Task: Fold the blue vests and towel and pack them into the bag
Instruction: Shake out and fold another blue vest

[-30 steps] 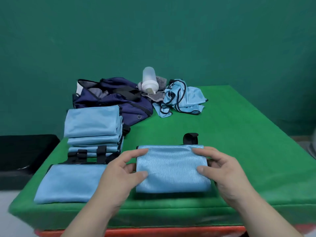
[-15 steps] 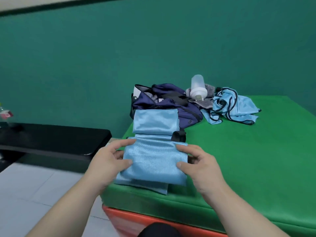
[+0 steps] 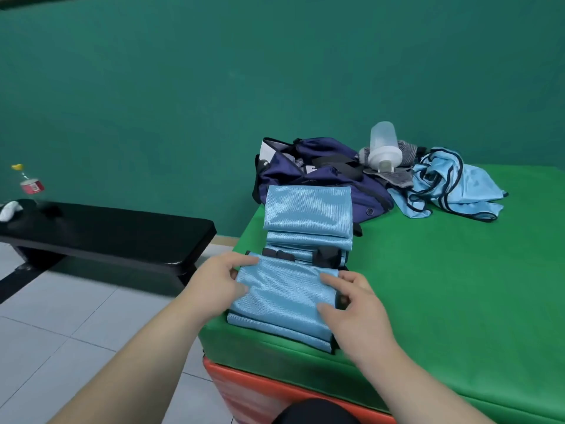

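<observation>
Vests: a folded one (image 3: 284, 296) is lying on another at the near corner of the green padded table (image 3: 458, 286), just before a taller folded stack (image 3: 307, 209). Both hands are pinching its side edges, left hand (image 3: 217, 283) and right hand (image 3: 351, 307) closed on cloth. Judged light, soft and slippery; holding the edges is keeping the fold. Navy bag (image 3: 305, 172) is gaping behind; one crumpled vest (image 3: 455, 185) is waiting.

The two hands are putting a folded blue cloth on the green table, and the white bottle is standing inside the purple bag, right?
Not quite. The head view shows the white bottle lying beside the purple bag, on grey cloth. Both hands do hold the folded blue cloth on the green table.
</observation>
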Tool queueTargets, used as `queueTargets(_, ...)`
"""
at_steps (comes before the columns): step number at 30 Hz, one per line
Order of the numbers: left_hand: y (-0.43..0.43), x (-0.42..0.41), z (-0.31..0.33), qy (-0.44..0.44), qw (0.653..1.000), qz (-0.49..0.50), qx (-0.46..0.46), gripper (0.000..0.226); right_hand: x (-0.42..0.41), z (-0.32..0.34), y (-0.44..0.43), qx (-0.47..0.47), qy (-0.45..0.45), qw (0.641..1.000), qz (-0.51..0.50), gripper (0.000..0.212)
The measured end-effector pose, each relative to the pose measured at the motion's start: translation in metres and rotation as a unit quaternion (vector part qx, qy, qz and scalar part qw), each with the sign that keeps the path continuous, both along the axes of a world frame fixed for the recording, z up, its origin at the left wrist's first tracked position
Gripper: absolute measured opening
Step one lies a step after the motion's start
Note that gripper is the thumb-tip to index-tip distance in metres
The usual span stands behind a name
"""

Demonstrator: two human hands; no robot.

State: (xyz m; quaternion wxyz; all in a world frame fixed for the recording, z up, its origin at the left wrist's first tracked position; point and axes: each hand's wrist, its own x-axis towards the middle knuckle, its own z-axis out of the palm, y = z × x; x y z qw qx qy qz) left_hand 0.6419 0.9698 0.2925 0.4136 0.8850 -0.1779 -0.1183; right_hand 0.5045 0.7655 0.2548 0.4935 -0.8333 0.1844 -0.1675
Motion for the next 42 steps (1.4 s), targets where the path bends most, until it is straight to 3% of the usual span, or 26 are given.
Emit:
queueTargets(5, 0.0, -0.009, -0.002, -0.051, 0.993, -0.036, 0.1, 0.054, -0.002, -0.007, 0.003, -0.081, 0.041, 0.996, 0.012, 0.044)
queueTargets(10, -0.012, -0.033, -0.007, -0.273, 0.947, -0.085, 0.15, 0.044, -0.005, -0.001, 0.009, -0.276, -0.02, 0.961, 0.018, 0.051)
queueTargets(13, -0.023, -0.045, -0.016, -0.259, 0.918, -0.162, 0.252, 0.075, -0.004, -0.009, 0.011, -0.362, 0.03, 0.928, 0.087, 0.062)
queueTargets(16, -0.018, -0.04, -0.025, -0.229, 0.913, -0.165, 0.296, 0.082, -0.008, -0.011, 0.002, -0.384, 0.092, 0.91, 0.124, 0.071)
queueTargets(20, -0.018, -0.04, -0.021, -0.213, 0.911, -0.16, 0.314, 0.084, -0.012, -0.002, -0.005, -0.374, 0.114, 0.906, 0.159, 0.07)
queueTargets(23, -0.027, -0.049, -0.011, -0.229, 0.911, -0.131, 0.317, 0.086, -0.02, 0.003, -0.013, -0.33, 0.094, 0.925, 0.163, 0.076)
queueTargets(30, -0.08, -0.077, 0.009, -0.265, 0.92, -0.16, 0.24, 0.083, -0.035, 0.006, -0.066, -0.271, 0.075, 0.952, 0.119, 0.072)
queueTargets(34, -0.124, -0.086, 0.014, -0.288, 0.917, -0.176, 0.214, 0.082, -0.043, 0.011, -0.108, -0.258, 0.067, 0.961, 0.073, 0.098)
queueTargets(40, -0.2, -0.095, 0.006, -0.306, 0.909, -0.199, 0.199, 0.075, -0.055, 0.016, -0.182, -0.241, 0.069, 0.968, 0.014, 0.058)
queueTargets(42, -0.228, -0.093, -0.003, -0.295, 0.911, -0.208, 0.199, 0.065, -0.059, 0.012, -0.209, -0.244, 0.081, 0.967, -0.002, 0.054)
